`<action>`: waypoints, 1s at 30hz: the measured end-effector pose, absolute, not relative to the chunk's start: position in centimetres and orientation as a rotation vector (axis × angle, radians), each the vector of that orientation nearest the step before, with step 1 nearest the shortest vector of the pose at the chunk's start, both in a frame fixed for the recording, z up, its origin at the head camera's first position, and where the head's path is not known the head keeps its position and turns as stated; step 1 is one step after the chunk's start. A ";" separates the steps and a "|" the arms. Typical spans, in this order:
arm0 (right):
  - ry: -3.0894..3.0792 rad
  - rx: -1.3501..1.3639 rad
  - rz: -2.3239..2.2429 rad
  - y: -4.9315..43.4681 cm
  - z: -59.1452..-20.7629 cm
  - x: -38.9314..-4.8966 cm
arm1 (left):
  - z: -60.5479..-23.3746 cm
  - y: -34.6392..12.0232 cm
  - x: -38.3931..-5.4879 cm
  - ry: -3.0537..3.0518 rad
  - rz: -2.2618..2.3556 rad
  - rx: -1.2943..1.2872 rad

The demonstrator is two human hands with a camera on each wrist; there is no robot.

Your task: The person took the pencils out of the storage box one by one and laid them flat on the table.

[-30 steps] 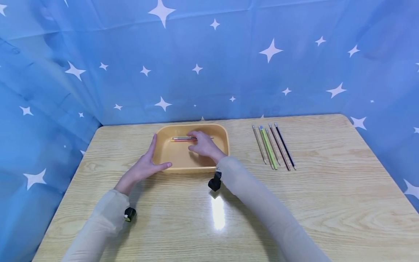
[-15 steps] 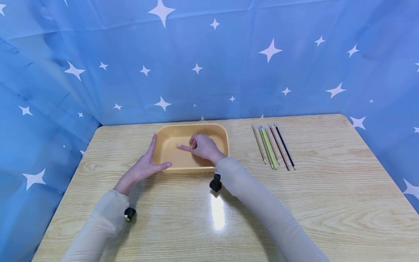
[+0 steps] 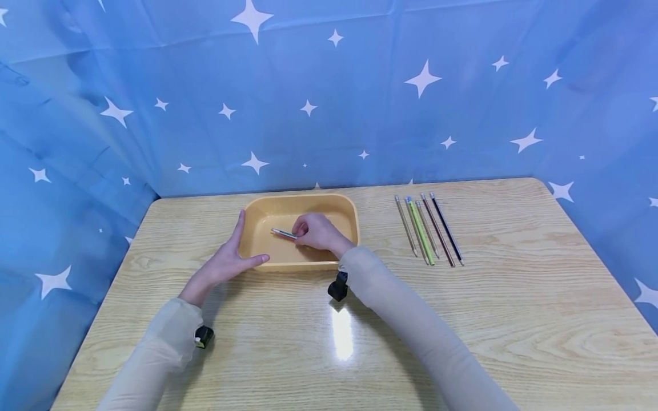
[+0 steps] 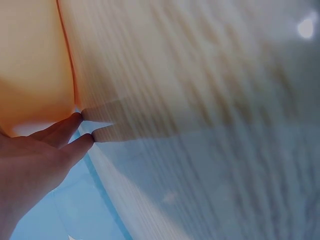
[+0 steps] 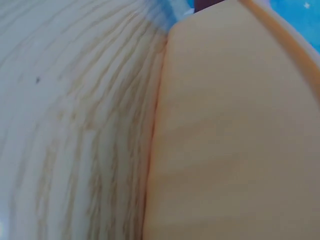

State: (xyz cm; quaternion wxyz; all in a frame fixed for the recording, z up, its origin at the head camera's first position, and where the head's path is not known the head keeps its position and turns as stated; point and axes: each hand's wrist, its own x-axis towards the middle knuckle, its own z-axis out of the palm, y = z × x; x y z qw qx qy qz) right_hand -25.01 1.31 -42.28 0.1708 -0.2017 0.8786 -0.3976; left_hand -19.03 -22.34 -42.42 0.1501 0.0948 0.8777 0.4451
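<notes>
A shallow yellow-orange plastic basin stands at the back left of the table. My left hand steadies its left end, fingers straight along the outer side and thumb stretched over the front left corner. In the left wrist view the fingertips reach low beside the basin's wall. Inside the basin my right hand pinches a small bunch of pencils, whose left ends stick out past the fingers; their other ends are hidden by the hand. The right wrist view takes in just the basin's outer wall and wood grain.
Right of the basin several pencils lie side by side on the wood-grain table, among them gold, lime green, dark red and black ones. A blue curtain with white stars hangs behind and at the sides.
My right hand has closed on the pencils lying in the basin and drawn them a little toward the front, tilting them. My left hand has stayed at the basin's corner.
</notes>
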 end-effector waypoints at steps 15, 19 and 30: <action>2.340 -0.508 -1.542 1.6 -41.7 -24.8 | -42.4 -22.5 -19.0 2.517 1.299 0.285; 2.297 -0.475 -1.617 2.2 -41.3 -24.6 | -42.3 -22.3 -19.1 2.517 1.289 0.285; 2.287 -0.542 -1.707 4.5 -38.8 -23.4 | -42.3 -22.3 -19.1 2.519 1.274 0.276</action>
